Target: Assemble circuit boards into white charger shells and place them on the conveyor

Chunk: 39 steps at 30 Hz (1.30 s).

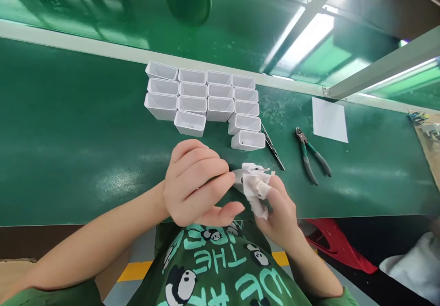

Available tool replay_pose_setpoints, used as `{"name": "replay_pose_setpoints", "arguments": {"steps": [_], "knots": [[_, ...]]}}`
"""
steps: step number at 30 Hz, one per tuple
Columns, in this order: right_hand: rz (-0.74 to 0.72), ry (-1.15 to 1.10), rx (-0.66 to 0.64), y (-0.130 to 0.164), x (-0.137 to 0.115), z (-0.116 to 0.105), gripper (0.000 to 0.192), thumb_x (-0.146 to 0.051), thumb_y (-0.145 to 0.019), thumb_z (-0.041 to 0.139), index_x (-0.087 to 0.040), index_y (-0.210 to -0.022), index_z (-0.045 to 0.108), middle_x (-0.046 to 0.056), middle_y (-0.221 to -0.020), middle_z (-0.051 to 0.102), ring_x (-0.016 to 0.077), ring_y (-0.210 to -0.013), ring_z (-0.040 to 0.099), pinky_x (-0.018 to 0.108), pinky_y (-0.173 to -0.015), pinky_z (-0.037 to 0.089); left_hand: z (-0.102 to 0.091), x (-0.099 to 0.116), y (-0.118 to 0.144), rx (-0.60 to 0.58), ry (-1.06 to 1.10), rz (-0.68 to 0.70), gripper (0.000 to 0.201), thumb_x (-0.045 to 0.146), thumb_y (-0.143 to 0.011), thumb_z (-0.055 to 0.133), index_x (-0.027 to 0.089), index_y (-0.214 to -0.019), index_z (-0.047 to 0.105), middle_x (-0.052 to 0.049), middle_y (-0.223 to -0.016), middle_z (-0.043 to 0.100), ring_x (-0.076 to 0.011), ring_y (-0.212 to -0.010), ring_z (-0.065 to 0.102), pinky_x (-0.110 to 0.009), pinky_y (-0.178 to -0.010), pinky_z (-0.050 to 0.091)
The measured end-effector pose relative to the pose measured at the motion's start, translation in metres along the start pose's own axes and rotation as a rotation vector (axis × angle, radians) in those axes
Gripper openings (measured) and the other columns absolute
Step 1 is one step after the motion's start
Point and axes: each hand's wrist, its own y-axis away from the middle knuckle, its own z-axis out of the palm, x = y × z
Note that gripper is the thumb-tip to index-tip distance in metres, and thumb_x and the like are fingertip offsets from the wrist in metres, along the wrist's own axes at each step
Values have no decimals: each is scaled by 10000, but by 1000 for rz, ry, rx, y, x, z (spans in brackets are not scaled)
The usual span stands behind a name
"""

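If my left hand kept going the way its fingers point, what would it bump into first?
Most likely the small white part that your right hand holds: the left hand fingers point straight at it, almost touching. Depth is hard to judge.

The person wears a dark green T-shirt (pixel 220 274) at the bottom of the frame, printed with pale mint block letters and small black-and-white pandas. Both forearms are bare. White tape wraps the fingertips of the right hand (pixel 275 205); the left hand (pixel 195 182) is bare.
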Motion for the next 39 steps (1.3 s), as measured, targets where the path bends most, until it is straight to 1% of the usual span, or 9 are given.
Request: {"name": "replay_pose_setpoints", "arguments": {"steps": [3,5,9,14,18,26,33,36,39], "knots": [[218,-516,225,0,-17,-1,565,-92,-864,607,-367,-1346,502,40,-1176,619,176,-904,617,314,-760,535,9,-6,0,73,135,285,382,516,-883,571,157,-988,651,-99,-948,660,-211,-840,657,-375,-719,549],[475,-888,314,-6,-31,0,472,-207,-889,652,-378,-1315,541,13,-1207,640,162,-918,648,280,-741,556,14,-6,0,-15,218,272,527,578,-849,614,146,-1151,611,-135,-1079,658,-247,-969,660,-395,-783,563],[866,-1431,208,-30,-48,3,339,-316,-886,700,-306,-1217,632,13,-1116,701,165,-918,685,298,-786,599,17,-3,-1,-77,311,107,759,537,-823,686,100,-1396,446,-152,-1132,646,-255,-1057,635,-393,-883,548],[980,-1746,48,-47,-50,2,234,-311,-825,766,-216,-1021,682,21,-1011,735,115,-871,701,193,-764,603,13,0,-4,-135,394,-74,766,466,-812,720,121,-1427,420,-125,-1126,639,-240,-1036,606,-384,-902,534],[983,-1774,35,-46,-48,5,245,-327,-813,769,-235,-1024,685,-2,-1018,740,90,-890,703,136,-775,582,12,0,-4,-152,409,-113,750,444,-809,725,128,-1421,427,-120,-1130,637,-249,-1046,601,-390,-911,526],[919,-1631,14,-41,-41,9,306,-364,-844,698,-253,-1129,677,33,-1084,726,159,-934,703,245,-781,618,12,1,-5,-132,402,-115,738,394,-808,720,152,-1433,409,-121,-1124,646,-249,-1038,612,-401,-913,533],[842,-1620,22,-45,-42,11,366,-362,-844,720,-287,-1198,663,11,-997,731,152,-774,700,285,-733,628,11,1,-4,-51,370,-21,766,346,-804,706,128,-1459,375,-157,-1164,644,-258,-1055,619,-402,-883,554],[818,-1476,0,-40,-40,10,400,-398,-869,681,-309,-1255,626,26,-1063,717,188,-845,702,358,-779,624,12,1,-3,-29,348,35,781,320,-791,691,106,-1467,364,-166,-1180,632,-258,-1074,613,-398,-889,551],[724,-1221,-56,-49,-22,-8,393,-422,-906,617,-308,-1282,593,47,-1108,700,196,-895,693,352,-771,600,14,4,0,-24,271,29,801,328,-793,702,93,-1472,348,-180,-1216,604,-272,-1119,599,-406,-912,544]]}}
